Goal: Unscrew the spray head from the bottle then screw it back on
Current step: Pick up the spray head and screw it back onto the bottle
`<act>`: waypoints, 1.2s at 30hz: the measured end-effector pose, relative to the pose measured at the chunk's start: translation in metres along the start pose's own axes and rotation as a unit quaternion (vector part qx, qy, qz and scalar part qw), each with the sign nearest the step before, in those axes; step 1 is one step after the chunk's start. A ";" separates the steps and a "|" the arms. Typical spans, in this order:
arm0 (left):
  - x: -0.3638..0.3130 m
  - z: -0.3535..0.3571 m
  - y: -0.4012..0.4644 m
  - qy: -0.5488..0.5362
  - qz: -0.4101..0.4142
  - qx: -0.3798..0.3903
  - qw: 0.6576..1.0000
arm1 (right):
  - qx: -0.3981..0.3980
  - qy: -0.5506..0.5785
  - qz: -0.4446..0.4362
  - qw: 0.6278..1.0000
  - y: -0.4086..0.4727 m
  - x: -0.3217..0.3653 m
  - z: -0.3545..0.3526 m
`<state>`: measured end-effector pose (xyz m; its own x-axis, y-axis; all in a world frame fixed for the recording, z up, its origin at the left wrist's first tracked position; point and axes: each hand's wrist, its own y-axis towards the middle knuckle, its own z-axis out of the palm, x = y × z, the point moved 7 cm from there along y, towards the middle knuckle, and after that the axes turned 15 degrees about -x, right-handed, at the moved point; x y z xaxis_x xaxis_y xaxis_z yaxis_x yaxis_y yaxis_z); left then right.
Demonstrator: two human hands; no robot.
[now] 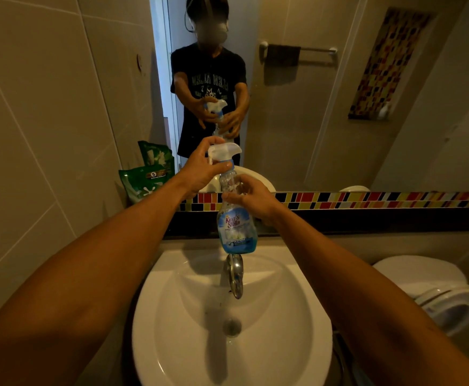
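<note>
Forearms reach over the sink (pixel 172 288), bottle (pixel 234 229) held upright above the tap (pixel 234 274).
Left hand (pixel 200 174) grasps the spray head (pixel 223 151), hiding its collar; right hand (pixel 251 196) grasps the bottle's neck.

White spray head (pixel 223 150), blue-labelled clear bottle (pixel 235 221), white sink (pixel 297 344), multicoloured mosaic tile strip (pixel 367 199), green pouch (pixel 141 182).

hands 2 (pixel 202 169) | spray bottle 1 (pixel 234 227) | spray head 1 (pixel 223 149) | green pouches 2 (pixel 141 182) | sink 1 (pixel 297 330) | faucet 1 (pixel 234 274) | toilet 1 (pixel 422 277)
</note>
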<state>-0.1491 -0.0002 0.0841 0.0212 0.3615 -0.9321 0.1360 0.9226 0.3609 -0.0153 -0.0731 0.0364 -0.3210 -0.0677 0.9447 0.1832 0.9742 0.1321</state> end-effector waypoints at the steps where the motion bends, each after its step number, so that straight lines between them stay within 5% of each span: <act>1: 0.001 -0.001 0.001 0.003 -0.005 0.004 1.000 | 0.000 0.002 0.002 1.000 0.000 0.000 0.000; 36: 0.005 -0.009 0.001 -0.003 0.013 -0.016 1.000 | 0.004 -0.026 -0.008 1.000 0.004 0.002 0.009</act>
<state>-0.1581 0.0041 0.0801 0.0300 0.3842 -0.9228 0.1039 0.9170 0.3852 -0.0235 -0.0670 0.0360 -0.3708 -0.0714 0.9260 0.1714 0.9746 0.1438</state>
